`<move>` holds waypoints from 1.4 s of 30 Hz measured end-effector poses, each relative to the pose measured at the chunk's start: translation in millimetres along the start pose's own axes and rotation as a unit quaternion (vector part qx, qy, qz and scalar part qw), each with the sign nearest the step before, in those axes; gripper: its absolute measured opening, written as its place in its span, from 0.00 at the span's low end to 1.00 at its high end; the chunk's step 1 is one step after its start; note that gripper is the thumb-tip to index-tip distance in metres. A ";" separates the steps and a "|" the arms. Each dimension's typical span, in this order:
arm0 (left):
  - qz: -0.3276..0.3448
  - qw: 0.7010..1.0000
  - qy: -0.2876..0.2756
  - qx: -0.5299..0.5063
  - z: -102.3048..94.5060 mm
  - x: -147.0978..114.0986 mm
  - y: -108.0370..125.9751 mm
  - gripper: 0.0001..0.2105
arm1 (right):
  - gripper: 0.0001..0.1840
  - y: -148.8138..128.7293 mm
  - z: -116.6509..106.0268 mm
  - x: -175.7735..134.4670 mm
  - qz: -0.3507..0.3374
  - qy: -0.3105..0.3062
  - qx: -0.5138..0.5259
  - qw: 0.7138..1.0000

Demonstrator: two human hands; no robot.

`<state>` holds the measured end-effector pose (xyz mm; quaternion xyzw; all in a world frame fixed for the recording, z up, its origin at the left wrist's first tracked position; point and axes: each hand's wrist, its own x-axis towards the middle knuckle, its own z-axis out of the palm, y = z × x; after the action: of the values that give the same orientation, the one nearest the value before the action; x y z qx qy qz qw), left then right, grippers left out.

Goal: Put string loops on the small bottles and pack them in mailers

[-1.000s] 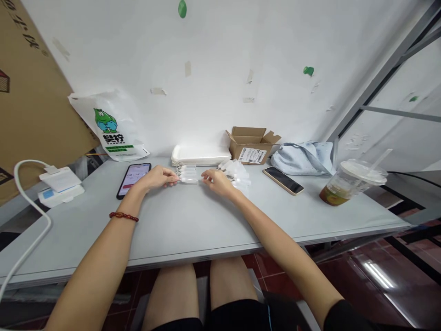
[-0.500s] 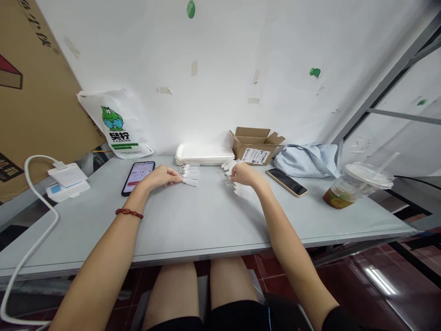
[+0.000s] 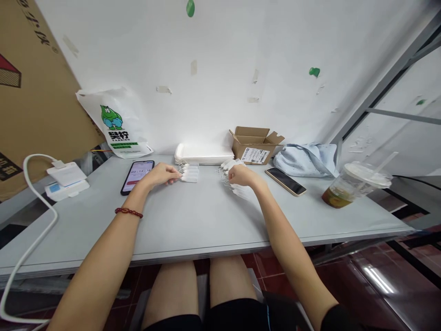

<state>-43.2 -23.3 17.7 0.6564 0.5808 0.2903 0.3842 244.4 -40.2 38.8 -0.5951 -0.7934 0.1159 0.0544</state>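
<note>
Centre of frame, grey table (image 3: 193, 220). Left hand (image 3: 160, 174) lies low on the table, fingers loosely curled, fingertips touching the near end of a neat row of small white tags (image 3: 190, 173); whether it pinches one cannot be told. Right hand (image 3: 241, 175), right of centre, is curled over a loose pile of white tags (image 3: 241, 189) with strings, fingers closed on at least one tag. The two tag groups lie apart, both just in front of a white tray stack (image 3: 203, 154). A phone with lit screen (image 3: 137, 176) lies just left of the left hand. A dark phone (image 3: 285, 180) and an open cardboard box (image 3: 255, 146) sit right of the pile; an iced drink cup (image 3: 354, 185) stands at far right.
</note>
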 end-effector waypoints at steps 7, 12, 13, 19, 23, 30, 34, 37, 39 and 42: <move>-0.023 0.999 -0.009 -0.035 2.0 3.8 -3.6 0.10 | 0.04 2.5 6.3 11.8 -0.092 0.102 0.174 0.975; -0.028 0.998 -0.020 -0.043 -1.6 1.7 -1.3 0.10 | 0.06 -8.2 20.5 18.3 -0.072 0.085 0.391 0.913; -0.034 0.999 -0.019 -0.036 -2.0 1.0 -0.1 0.10 | 0.06 -11.9 22.4 17.9 -0.073 0.071 0.426 0.899; -0.043 0.999 -0.023 -0.021 -3.7 -2.9 4.8 0.14 | 0.06 -32.2 24.0 10.1 -0.033 0.027 0.484 0.874; -0.017 0.999 -0.026 -0.014 -4.0 -3.8 4.3 0.14 | 0.06 -37.4 25.8 8.2 -0.044 0.039 0.438 0.897; -0.019 1.000 -0.001 -0.007 -0.8 0.7 -1.1 0.12 | 0.08 -36.1 32.4 12.0 -0.037 0.057 0.384 0.921; -0.026 0.999 -0.020 -0.031 2.4 4.1 -5.2 0.13 | 0.11 -34.7 36.1 15.2 -0.053 0.075 0.353 0.931; -0.033 0.998 -0.026 -0.049 4.5 5.4 -7.1 0.13 | 0.12 -34.8 37.7 16.3 -0.052 0.074 0.347 0.933; -0.039 0.997 -0.019 -0.057 5.3 5.3 -7.1 0.13 | 0.13 -35.2 38.0 16.3 -0.048 0.073 0.348 0.933; -0.039 0.997 -0.014 -0.060 5.3 4.0 -5.5 0.12 | 0.13 -35.7 37.6 15.7 -0.048 0.079 0.343 0.935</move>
<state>-41.2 -20.0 10.0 0.6130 0.5817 0.3006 0.4422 198.2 -39.1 10.4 -0.5085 -0.7262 0.3312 0.3232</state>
